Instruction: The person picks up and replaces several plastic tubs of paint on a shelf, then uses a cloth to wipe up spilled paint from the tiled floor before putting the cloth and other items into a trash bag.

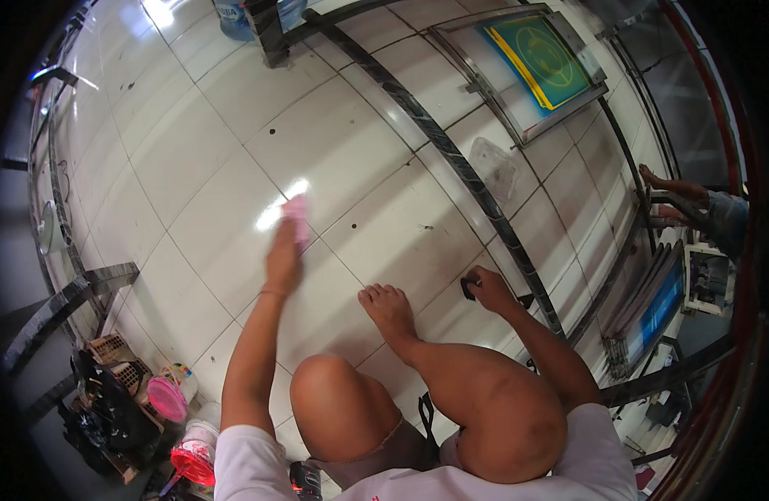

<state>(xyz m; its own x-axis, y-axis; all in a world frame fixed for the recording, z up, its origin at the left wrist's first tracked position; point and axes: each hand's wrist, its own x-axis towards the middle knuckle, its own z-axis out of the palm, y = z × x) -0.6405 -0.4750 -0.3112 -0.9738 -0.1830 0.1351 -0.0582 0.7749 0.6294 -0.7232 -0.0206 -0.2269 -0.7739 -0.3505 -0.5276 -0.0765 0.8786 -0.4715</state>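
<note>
On the white tiled floor (351, 159), my left hand (285, 255) reaches forward and presses a pink cloth (296, 219) against the tiles. The cloth sticks out past my fingers, beside a bright light reflection. My right hand (491, 290) is closed around a small black object (468, 288), low over the floor to the right of my bare foot (390, 313). Most of that object is hidden by my fingers, so its kind cannot be told. Several small dark specks lie on the tiles ahead of my hands.
A dark metal bar (438, 142) curves across the right side. Beyond it lie a framed screen with a green and yellow panel (541, 63) and a clear plastic container (493, 169). Buckets, including a red-stained one (194, 461), stand lower left. Another person's legs (680, 196) show far right.
</note>
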